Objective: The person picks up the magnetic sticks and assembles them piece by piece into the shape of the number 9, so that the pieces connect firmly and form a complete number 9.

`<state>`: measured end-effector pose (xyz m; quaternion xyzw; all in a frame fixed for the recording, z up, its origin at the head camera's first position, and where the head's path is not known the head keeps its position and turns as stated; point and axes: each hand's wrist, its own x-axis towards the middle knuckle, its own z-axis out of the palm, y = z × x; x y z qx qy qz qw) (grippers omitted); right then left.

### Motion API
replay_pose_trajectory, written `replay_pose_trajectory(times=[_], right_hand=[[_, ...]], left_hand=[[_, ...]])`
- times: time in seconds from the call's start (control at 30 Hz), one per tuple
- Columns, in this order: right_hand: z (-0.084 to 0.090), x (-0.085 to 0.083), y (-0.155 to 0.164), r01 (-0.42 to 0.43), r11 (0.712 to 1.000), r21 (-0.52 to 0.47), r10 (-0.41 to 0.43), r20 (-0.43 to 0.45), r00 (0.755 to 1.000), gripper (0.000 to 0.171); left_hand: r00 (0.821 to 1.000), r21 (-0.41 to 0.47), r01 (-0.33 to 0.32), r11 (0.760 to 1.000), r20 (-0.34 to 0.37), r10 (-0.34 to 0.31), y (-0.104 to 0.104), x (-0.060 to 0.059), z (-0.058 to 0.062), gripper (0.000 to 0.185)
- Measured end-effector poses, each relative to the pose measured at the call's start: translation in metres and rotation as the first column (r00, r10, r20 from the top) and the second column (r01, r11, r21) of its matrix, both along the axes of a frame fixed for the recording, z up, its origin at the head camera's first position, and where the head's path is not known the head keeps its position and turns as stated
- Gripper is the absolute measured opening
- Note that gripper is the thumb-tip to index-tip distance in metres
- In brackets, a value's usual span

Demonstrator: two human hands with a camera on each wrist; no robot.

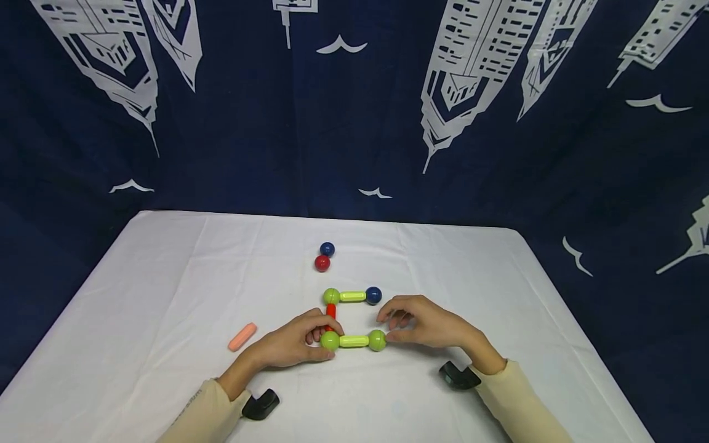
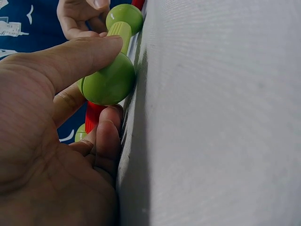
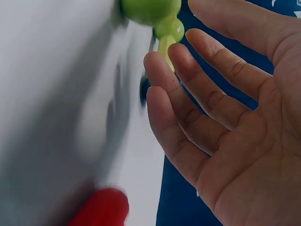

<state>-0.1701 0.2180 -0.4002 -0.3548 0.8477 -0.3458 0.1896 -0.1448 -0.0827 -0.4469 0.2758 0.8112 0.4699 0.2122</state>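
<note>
- Rod-and-ball frame [image 1: 347,319] lies near the front middle of the white table [image 1: 166,277], forming three sides of a square.
- Count in frame: three green balls, one blue ball, two yellow-green rods, one red rod.
- Left hand [image 1: 293,341] pinches the near-left green ball [image 1: 330,340], thumb over it; the red rod [image 1: 330,311] is mostly hidden behind its fingers.
- Right hand [image 1: 426,323] has relaxed fingers, tips at the near-right green ball [image 1: 377,339], gripping nothing.
- Loose pieces: one blue ball [image 1: 327,249] touching one red ball [image 1: 322,263] farther back; one orange rod [image 1: 242,336] to the left.
</note>
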Motion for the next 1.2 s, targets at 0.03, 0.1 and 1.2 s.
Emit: replay_pose_trajectory(times=[0.03,0.1,1.2], right_hand=[[0.001,0.000,0.003,0.006,1.000,0.004,-0.006,-0.003,1.000,0.031],[0.003,0.000,0.011,0.020,1.000,0.013,-0.020,-0.018,1.000,0.031],[-0.008,-0.006,0.113,0.164,0.986,-0.016,-0.160,0.152,0.975,0.026]], left_hand=[[1.000,0.001,0.002,1.000,0.002,-0.002,0.001,0.000,-0.001,0.031],[1.000,-0.002,0.005,1.000,-0.007,-0.005,0.001,-0.001,-0.002,0.031],[1.000,-0.004,0.004,1.000,-0.024,-0.004,0.000,-0.001,-0.003,0.032]])
